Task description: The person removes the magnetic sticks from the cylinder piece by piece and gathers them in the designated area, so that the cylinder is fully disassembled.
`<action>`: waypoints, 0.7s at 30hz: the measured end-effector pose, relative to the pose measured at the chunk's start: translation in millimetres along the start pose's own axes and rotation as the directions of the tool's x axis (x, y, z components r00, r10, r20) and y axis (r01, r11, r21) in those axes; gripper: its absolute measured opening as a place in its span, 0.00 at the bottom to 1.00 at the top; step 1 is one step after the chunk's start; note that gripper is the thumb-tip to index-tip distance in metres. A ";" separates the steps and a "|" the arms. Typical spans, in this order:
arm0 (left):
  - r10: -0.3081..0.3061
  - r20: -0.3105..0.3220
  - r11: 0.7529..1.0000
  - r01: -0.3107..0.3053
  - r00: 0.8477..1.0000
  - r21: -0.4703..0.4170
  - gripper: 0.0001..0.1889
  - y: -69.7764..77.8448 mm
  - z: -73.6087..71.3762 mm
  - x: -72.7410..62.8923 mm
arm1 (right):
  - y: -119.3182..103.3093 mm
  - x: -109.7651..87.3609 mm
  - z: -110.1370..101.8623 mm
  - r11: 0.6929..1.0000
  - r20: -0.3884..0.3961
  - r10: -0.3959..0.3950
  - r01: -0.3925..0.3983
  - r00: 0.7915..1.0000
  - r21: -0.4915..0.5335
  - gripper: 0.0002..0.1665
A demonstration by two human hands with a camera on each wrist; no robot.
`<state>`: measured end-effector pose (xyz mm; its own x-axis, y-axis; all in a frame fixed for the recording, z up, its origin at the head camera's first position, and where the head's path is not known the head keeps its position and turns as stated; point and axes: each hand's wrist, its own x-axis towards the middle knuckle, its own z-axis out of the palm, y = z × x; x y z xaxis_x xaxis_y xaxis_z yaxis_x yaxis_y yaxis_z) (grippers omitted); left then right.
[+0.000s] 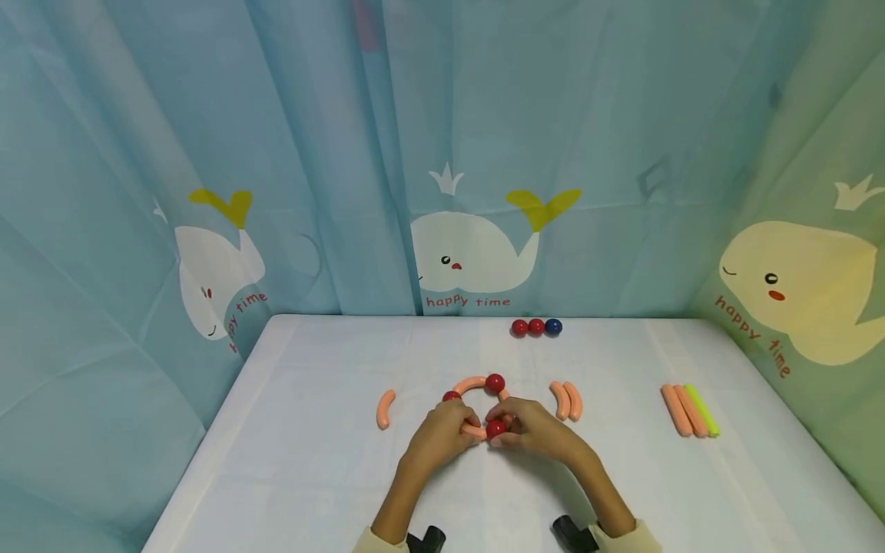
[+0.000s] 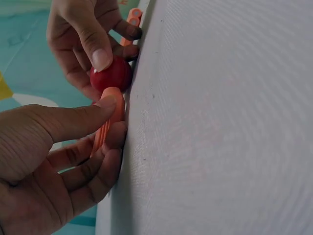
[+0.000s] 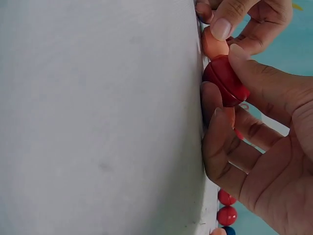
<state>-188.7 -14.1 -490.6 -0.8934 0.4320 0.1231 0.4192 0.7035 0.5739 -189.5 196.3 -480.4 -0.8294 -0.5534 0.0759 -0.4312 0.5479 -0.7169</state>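
Note:
On the white table, curved orange magnetic rods and red balls form a ring. My left hand (image 1: 440, 432) pinches the near curved orange rod (image 2: 117, 111) between thumb and fingers. Its end meets a red ball (image 3: 225, 81), which my right hand (image 1: 542, 432) grips with thumb and fingertips. Across the ring's far side runs another curved rod (image 1: 470, 383), with a red ball (image 1: 494, 383) at its right end. The left red ball (image 1: 452, 396) shows just beyond my left hand. Part of the ring's right side is hidden behind my right fingers.
A single curved orange rod (image 1: 385, 409) lies left of the ring, and two more curved rods (image 1: 567, 401) lie right. Two red balls (image 1: 528, 328) and a blue ball (image 1: 553, 327) sit at the back edge. Straight orange rods (image 1: 684, 411) and a green rod (image 1: 702, 410) lie far right.

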 end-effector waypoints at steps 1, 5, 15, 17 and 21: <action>-0.001 -0.001 1.000 0.001 1.000 -0.007 0.06 -0.1 0.1 0.4 | -0.4 0.0 0.1 1.000 0.000 0.006 -0.006 1.000 0.004 0.16; -0.003 0.001 1.000 0.003 1.000 -0.027 0.05 -0.1 0.0 1.7 | -0.2 -0.2 0.3 1.000 0.002 0.014 -0.014 1.000 0.019 0.16; 0.018 0.015 0.999 -0.018 1.000 -0.026 0.04 -3.1 1.3 2.9 | -1.8 -0.1 -1.2 0.999 0.000 -0.021 0.021 1.000 0.025 0.15; 0.007 0.023 0.999 -0.007 1.000 -0.035 0.04 -3.9 1.1 3.4 | -1.9 0.6 -1.6 0.999 0.000 -0.040 0.040 0.999 0.018 0.15; 0.025 0.037 0.999 -0.024 0.999 -0.032 0.04 -6.7 -2.1 2.1 | -1.0 1.6 -2.7 0.999 0.005 -0.031 0.031 0.999 0.005 0.15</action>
<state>-193.8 -19.0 -492.5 -0.8760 0.4702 0.1077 0.4354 0.6745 0.5963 -191.3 196.6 -477.7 -0.8137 -0.5735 0.0948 -0.4553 0.5273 -0.7174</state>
